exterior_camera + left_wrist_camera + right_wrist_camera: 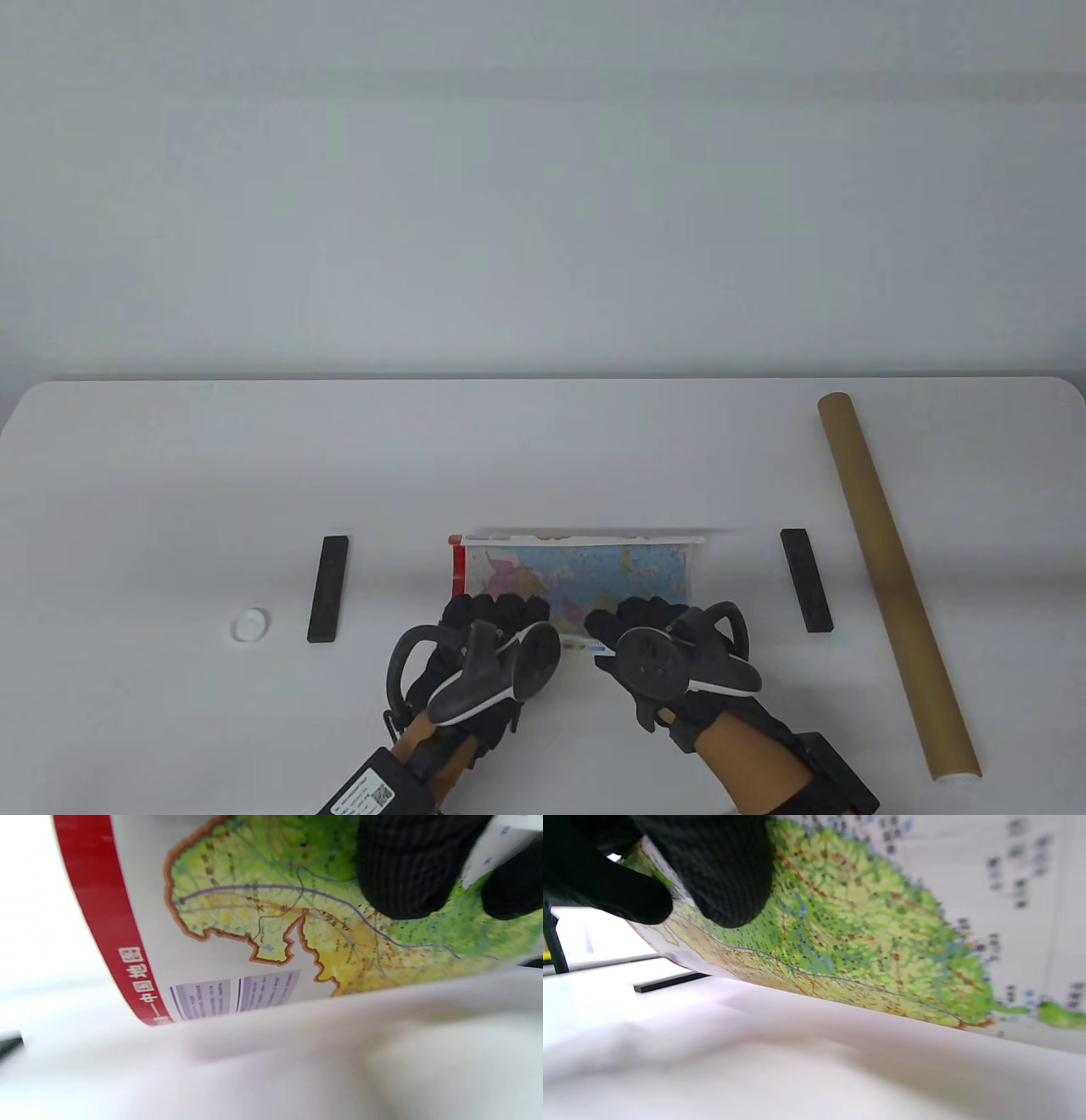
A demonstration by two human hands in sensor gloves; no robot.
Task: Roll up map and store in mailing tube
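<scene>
White smooth table [170, 475]; left hand [475, 654], right hand [670, 654] pinching glossy curled map [585, 569]; cardboard tube [891, 577] apart.

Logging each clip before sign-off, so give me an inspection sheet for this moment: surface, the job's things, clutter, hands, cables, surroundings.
Surface: white table, rounded far corners.
Job's things: map partly curled, near edge lifted off the table; cardboard mailing tube lies at the right, apart from the map; white cap lies at the left.
Clutter: two black bars flank the map.
Hands: left hand and right hand both grip the map's near edge, fingertips on the printed side.
Cables: nothing seen.
Surroundings: plain pale wall behind the table.
</scene>
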